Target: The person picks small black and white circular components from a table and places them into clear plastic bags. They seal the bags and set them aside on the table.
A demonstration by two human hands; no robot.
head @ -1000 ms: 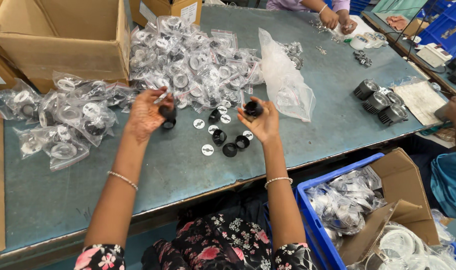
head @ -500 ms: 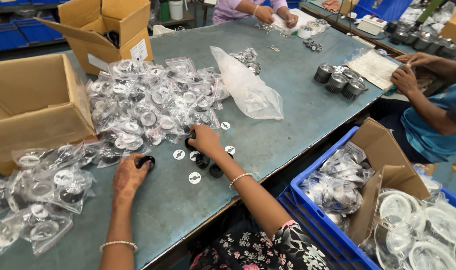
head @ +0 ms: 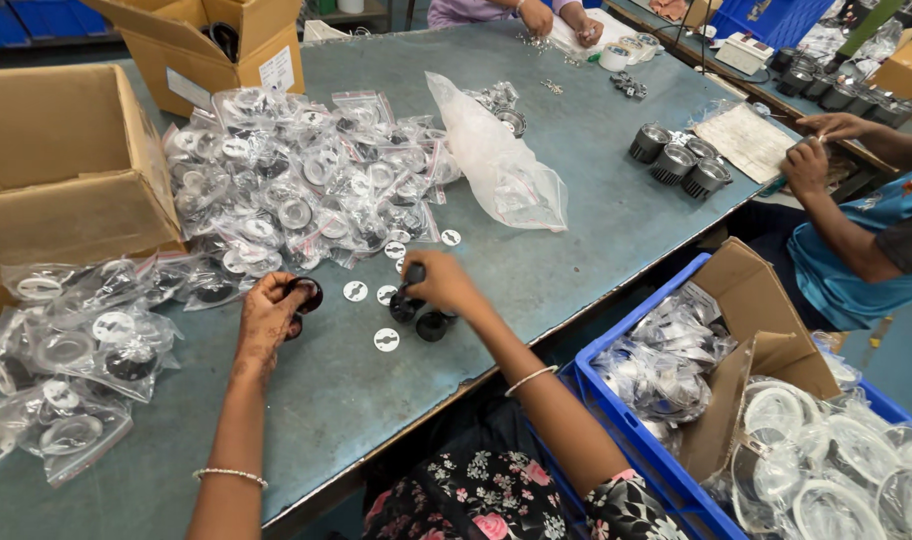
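Left hand [head: 268, 312] curled around small round black plastic housing [head: 307, 294], held just above grey-green surface [head: 596, 220]. Right hand [head: 441, 283] pinching second black housing [head: 413, 275] over loose black housings [head: 431, 325] beside flat white discs [head: 386, 340]. Housings judged light, rigid, smooth; grip by rim.

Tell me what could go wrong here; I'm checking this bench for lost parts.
The small white discs lie loose beside the right hand and could get swept toward the table edge. The black round part in the left hand looks lightly pinched and might slip.
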